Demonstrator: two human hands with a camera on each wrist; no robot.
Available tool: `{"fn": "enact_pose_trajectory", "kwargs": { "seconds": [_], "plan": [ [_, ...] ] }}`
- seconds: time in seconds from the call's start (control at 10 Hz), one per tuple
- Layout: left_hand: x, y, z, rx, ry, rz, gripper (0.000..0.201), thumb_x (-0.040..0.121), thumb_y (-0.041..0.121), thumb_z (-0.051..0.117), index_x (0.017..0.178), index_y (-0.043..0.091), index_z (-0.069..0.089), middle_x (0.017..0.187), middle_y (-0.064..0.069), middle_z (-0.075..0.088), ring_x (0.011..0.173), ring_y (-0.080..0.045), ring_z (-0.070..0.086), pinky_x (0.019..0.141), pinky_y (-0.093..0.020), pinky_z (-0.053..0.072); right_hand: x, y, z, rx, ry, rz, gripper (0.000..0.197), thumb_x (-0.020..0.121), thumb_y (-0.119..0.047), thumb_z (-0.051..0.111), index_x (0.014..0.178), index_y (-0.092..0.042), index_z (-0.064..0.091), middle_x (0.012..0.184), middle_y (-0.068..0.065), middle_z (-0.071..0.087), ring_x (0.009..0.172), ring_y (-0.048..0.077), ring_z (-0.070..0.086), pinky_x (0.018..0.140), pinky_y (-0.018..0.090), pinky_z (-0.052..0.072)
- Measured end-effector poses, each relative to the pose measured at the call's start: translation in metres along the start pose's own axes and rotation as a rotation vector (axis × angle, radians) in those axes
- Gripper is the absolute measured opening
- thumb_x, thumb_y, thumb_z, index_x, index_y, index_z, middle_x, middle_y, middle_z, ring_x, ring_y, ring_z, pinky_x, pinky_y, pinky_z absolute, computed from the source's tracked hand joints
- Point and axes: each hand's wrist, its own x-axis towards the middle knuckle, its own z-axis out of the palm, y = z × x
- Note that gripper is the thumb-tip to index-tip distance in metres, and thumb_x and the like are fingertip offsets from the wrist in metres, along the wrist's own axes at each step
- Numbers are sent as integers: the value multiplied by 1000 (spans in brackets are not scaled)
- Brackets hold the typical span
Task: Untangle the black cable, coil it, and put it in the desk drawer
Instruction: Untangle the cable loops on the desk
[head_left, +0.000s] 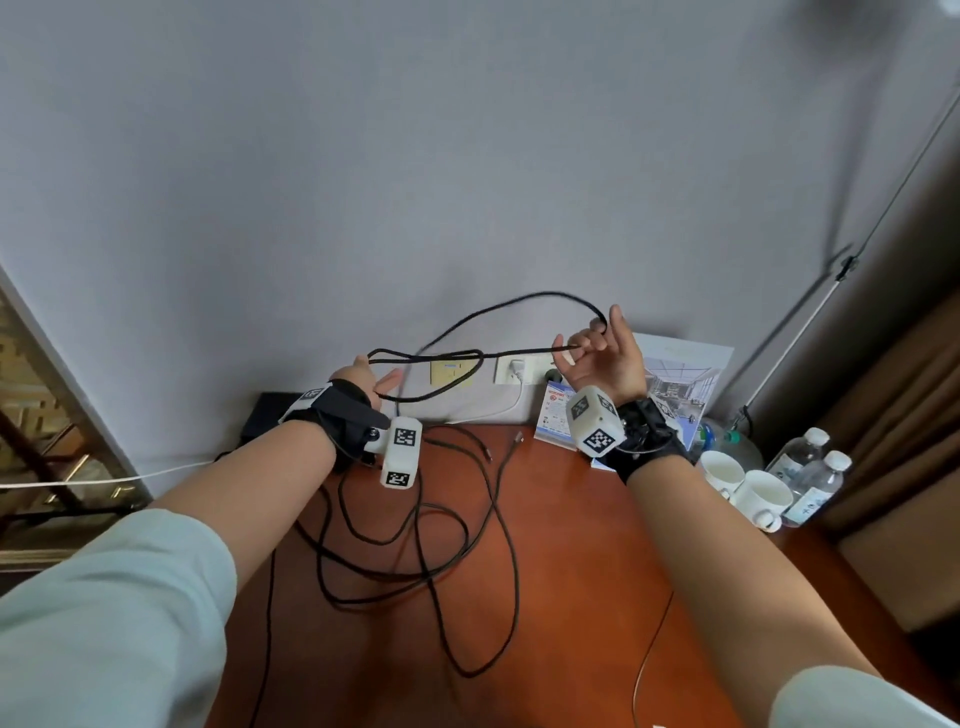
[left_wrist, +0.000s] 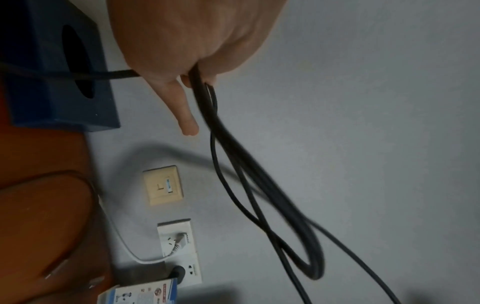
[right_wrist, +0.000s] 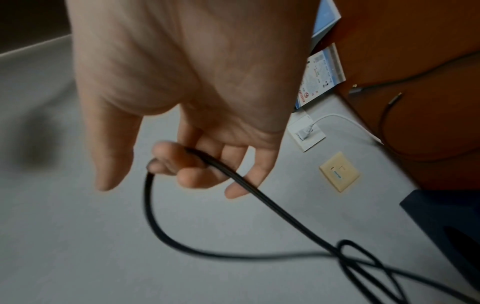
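The black cable (head_left: 452, 358) stretches in the air between my two raised hands, crossing itself in a loose loop in front of the wall. My left hand (head_left: 382, 376) grips several strands of it; in the left wrist view the strands (left_wrist: 233, 154) leave the curled fingers (left_wrist: 207, 76) while one finger (left_wrist: 187, 115) points out straight. My right hand (head_left: 592, 338) holds a bend of the cable (right_wrist: 259, 197) with its curled fingers (right_wrist: 192, 174). The rest of the cable (head_left: 415, 525) lies tangled on the wooden desk (head_left: 571, 545). No drawer is in view.
A dark blue box (head_left: 265, 415) stands at the desk's back left. Wall sockets (head_left: 514, 369) with a white plug sit behind the hands. A leaflet stand (head_left: 553, 415), two white cups (head_left: 748, 488) and water bottles (head_left: 815, 467) are at the right. A thin brown wire (head_left: 649, 660) hangs at the front.
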Motion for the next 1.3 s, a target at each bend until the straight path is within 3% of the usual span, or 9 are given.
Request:
{"fn": "enact_pose_trajectory", "kwargs": {
  "seconds": [0.1,0.3,0.6,0.7,0.9,1.0,1.1,1.2,1.3],
  "plan": [
    [13,-3,-21,22,3,66,47,107,24,21,141,-6,33,140,-19,48,125,-28,53,46,-16,51,5,-14,-9,143,79,-81,37,76,-31,72,53,-22,45,41,-9,36,45,7,39,61,23,43],
    [32,-8,-40,42,82,52,50,106,28,18,139,-6,36,133,-20,53,122,-29,55,95,-32,50,2,-22,-17,-57,244,-57,37,90,-39,61,60,-19,51,39,-7,20,34,7,20,39,16,30],
    [-2,-5,7,-2,-88,44,45,105,30,28,147,15,21,116,-17,59,71,-38,64,68,-47,55,7,14,17,-854,-148,53,24,102,-20,34,96,-15,57,52,-6,26,49,11,18,50,22,26],
    [-12,-13,24,141,-214,10,51,104,38,23,149,20,9,125,-19,61,90,-39,61,72,-41,50,5,19,35,-833,-324,58,27,104,-22,32,98,-16,57,62,-7,30,56,10,21,57,24,21],
    [-14,-26,30,275,-277,-111,26,104,37,29,110,15,40,97,-9,60,87,-31,59,83,-39,41,3,8,57,-634,-445,-12,33,98,-33,38,76,-21,59,62,-8,30,55,9,24,56,23,23],
    [-19,-36,26,215,-479,-214,28,104,35,32,88,17,46,100,-18,68,86,-31,66,84,-39,45,6,0,61,-508,-343,-60,37,99,-32,37,68,-21,51,59,-8,28,49,7,24,50,19,24],
    [-19,-40,27,197,-532,-180,28,103,32,36,81,16,42,72,-11,67,55,-21,57,65,-30,52,22,-7,42,-388,-33,-118,33,98,-35,43,68,-22,49,52,-10,26,45,7,23,46,19,23],
    [-21,-33,33,92,-512,-61,23,104,24,35,83,16,37,51,-1,44,41,-10,31,40,-18,35,39,-12,7,-808,449,-84,20,90,-35,56,77,-21,63,66,-3,47,74,24,59,62,27,45],
    [-26,-27,39,136,-562,46,27,105,19,31,79,16,35,49,2,37,38,-7,26,39,-16,27,32,1,5,-1728,678,-97,54,81,-28,66,128,-9,48,126,14,50,121,35,48,99,41,43]
  ]
}}
